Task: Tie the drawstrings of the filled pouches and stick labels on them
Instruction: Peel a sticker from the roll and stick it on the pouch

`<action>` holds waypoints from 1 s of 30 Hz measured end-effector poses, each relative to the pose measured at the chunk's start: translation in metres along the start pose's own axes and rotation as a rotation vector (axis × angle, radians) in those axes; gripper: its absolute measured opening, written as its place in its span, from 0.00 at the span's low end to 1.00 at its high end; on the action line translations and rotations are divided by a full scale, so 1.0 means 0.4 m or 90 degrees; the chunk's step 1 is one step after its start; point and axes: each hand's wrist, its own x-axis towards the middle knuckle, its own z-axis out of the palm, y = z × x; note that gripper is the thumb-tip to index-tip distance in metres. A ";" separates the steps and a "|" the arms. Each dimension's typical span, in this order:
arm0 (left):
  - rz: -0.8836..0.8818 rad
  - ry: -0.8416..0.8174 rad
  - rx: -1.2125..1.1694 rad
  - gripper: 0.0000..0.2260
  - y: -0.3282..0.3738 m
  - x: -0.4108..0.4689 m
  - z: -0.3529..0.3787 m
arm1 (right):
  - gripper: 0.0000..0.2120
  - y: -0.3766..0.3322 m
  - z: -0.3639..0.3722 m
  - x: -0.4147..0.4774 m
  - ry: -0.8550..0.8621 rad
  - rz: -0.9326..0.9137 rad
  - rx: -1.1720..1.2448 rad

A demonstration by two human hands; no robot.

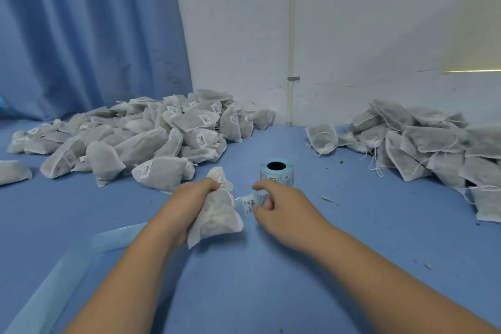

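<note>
My left hand (189, 198) grips a filled white pouch (218, 215) by its gathered neck, the pouch hanging down over the blue table. My right hand (282, 206) is just to its right, fingers curled on the loose end of the label strip (250, 202), which shows a printed barcode label. The strip runs back to the label roll (276, 171), which stands on end just behind my right hand.
A large heap of labelled pouches (151, 138) lies at the back left. A heap of unlabelled pouches with loose drawstrings (423, 149) lies at the right. A used strip of backing paper (81, 255) trails across the table (352, 225) at the lower left. Curtain and wall stand behind.
</note>
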 end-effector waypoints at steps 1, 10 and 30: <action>0.001 0.011 0.019 0.06 -0.002 0.004 0.001 | 0.19 -0.007 0.015 0.022 -0.010 -0.006 -0.027; 0.014 -0.023 0.051 0.09 0.000 0.009 0.016 | 0.05 0.017 0.079 0.059 0.066 -0.020 -0.032; 0.034 -0.001 0.119 0.10 -0.004 -0.007 0.020 | 0.11 0.024 0.071 0.050 0.104 -0.024 0.021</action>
